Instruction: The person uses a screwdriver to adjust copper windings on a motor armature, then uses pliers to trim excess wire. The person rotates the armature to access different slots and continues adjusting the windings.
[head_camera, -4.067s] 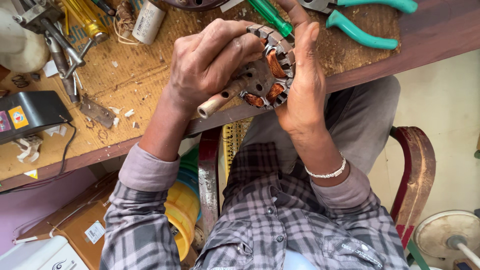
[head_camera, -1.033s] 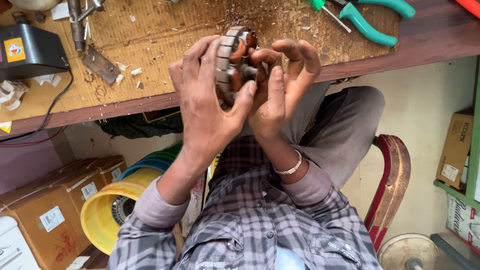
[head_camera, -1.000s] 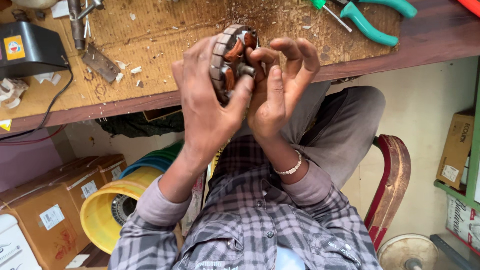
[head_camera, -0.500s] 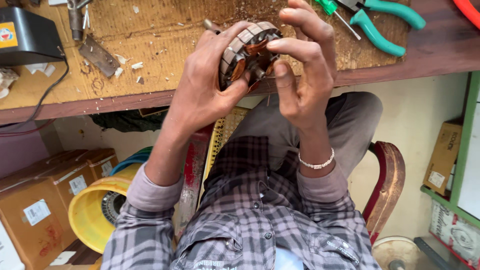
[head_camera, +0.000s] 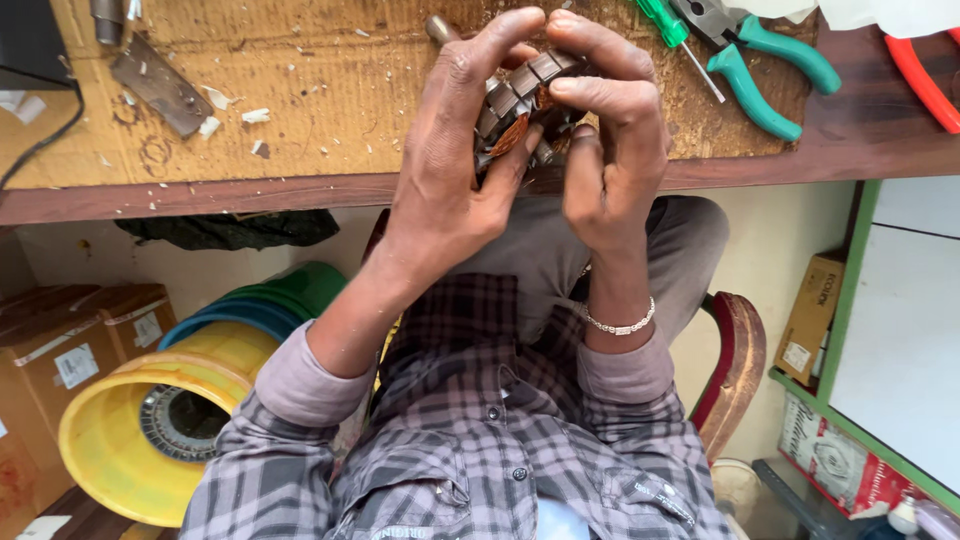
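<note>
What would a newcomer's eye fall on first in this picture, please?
Probably the two hands, left hand and right hand, clasped around a round motor core with copper windings, held over the workbench edge. Next, the green-handled pliers on the bench at upper right, and the yellow bucket lying below at lower left.

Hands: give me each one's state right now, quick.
Left hand: closed around the motor stator.
Right hand: closed on the same stator, fingers curled over it.
</note>
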